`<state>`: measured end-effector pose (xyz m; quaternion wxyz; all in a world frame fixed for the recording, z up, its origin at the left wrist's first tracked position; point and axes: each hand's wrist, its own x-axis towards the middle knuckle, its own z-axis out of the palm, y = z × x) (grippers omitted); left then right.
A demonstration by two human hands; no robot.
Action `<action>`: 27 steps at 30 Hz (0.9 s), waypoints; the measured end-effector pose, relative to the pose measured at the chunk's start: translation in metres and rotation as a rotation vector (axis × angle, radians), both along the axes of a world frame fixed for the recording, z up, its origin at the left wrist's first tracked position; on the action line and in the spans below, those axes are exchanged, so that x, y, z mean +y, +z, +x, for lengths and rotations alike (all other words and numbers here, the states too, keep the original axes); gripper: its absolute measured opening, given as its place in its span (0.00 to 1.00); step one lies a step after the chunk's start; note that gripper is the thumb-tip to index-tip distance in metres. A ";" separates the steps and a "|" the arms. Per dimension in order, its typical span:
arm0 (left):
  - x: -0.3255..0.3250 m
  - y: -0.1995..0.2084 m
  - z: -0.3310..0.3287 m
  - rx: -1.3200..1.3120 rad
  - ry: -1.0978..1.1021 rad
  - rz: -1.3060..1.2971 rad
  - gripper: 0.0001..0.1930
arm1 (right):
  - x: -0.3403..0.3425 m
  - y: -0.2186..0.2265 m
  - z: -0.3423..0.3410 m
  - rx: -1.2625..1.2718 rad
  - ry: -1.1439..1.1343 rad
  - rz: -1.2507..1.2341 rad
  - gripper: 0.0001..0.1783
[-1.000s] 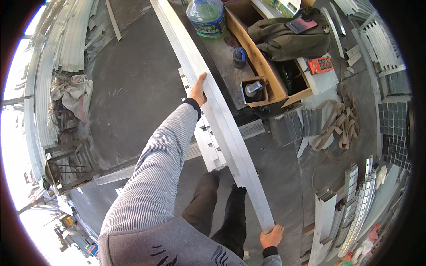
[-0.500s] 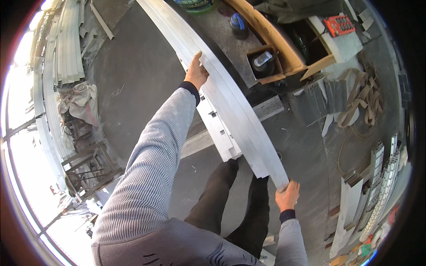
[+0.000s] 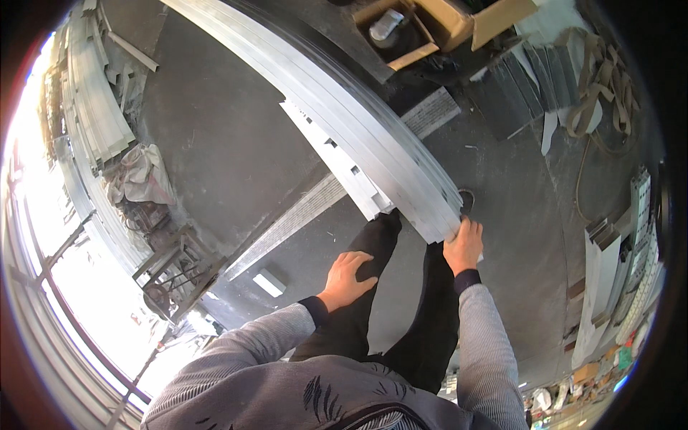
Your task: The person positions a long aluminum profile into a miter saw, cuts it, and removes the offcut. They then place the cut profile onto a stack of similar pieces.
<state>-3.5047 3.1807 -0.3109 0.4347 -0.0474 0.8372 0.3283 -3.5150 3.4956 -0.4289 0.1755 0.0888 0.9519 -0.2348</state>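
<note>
At the near end of the long metal profile [image 3: 337, 107], the right hand [image 3: 464, 246] gripped its tip; the left hand [image 3: 349, 279] hung open, empty—likely mid-carry, next needing a second grip.

one long bundle of pale metal profiles [image 3: 344, 107], two open cardboard boxes [image 3: 430, 29], two hands [image 3: 464, 247]

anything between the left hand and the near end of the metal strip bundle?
Head view: only the black trouser leg and bare floor separate the left hand from the metal strip bundle, which the right hand holds.
</note>
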 end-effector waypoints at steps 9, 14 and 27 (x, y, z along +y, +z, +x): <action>0.025 0.004 -0.010 0.078 -0.132 -0.118 0.14 | -0.036 -0.030 -0.060 -0.003 0.052 0.002 0.31; 0.027 0.001 -0.007 0.092 -0.104 -0.118 0.11 | -0.032 -0.023 -0.065 -0.065 0.070 -0.033 0.34; 0.026 -0.004 0.011 0.122 -0.038 -0.136 0.09 | -0.032 -0.016 -0.054 -0.121 0.041 -0.090 0.41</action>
